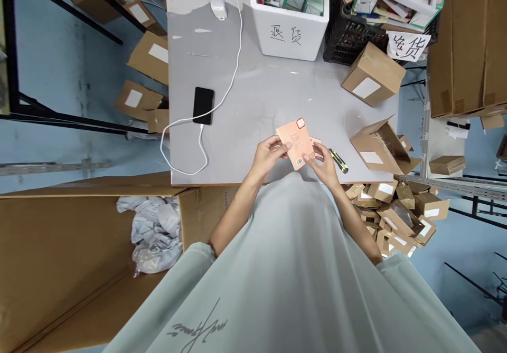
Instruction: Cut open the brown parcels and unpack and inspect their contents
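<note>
Between my two hands, above the table's near edge, is a flat salmon-pink packet [293,141] with small print, a barcode and a red-outlined sticker at its top corner. My left hand [270,156] pinches its left edge, thumb on the front. My right hand [324,166] grips the lower right corner, thumb also on the front. Another pink piece [316,141] shows just behind the packet near the right fingers; whether it is separate I cannot tell. A yellow-and-black utility knife [338,161] lies on the table just right of my right hand.
On the grey table [253,97] lie a black phone [203,105] and its white cable [236,68]. A white foam bin [291,31] and black crate [343,31] hold boxes at the back. Cartons [374,73] stand right; a large carton [59,258] is lower left.
</note>
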Available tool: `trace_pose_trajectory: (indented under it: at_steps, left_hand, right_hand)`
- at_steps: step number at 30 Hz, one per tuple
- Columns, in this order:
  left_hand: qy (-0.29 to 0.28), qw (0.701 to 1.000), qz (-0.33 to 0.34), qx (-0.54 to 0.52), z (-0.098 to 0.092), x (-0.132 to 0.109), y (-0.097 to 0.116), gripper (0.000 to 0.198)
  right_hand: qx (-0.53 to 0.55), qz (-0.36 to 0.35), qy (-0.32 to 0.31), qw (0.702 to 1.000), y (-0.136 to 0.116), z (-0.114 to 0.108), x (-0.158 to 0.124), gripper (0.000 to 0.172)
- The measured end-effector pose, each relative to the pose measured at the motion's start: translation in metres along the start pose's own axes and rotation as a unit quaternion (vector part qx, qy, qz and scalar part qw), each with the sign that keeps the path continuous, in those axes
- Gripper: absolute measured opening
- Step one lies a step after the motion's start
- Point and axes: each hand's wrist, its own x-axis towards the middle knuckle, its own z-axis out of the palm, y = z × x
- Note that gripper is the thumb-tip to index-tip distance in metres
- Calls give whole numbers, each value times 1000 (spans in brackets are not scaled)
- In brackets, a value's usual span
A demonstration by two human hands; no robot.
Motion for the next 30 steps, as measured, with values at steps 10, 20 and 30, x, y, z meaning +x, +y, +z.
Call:
trace_pose_trajectory:
  at_steps: [10, 20, 30]
  left_hand:
    - [-30, 997, 63, 28, 0, 1, -2, 60]
    - [-122, 991, -48, -16, -11, 8, -26, 69]
    - [-162, 984, -70, 3, 31, 27, -26, 62]
  right_hand:
    - [163, 73, -109, 978, -11, 34, -13, 82]
    - [287, 126, -89, 946, -6, 31, -38, 71]
    - [55, 103, -14, 993, -9, -33, -29, 70]
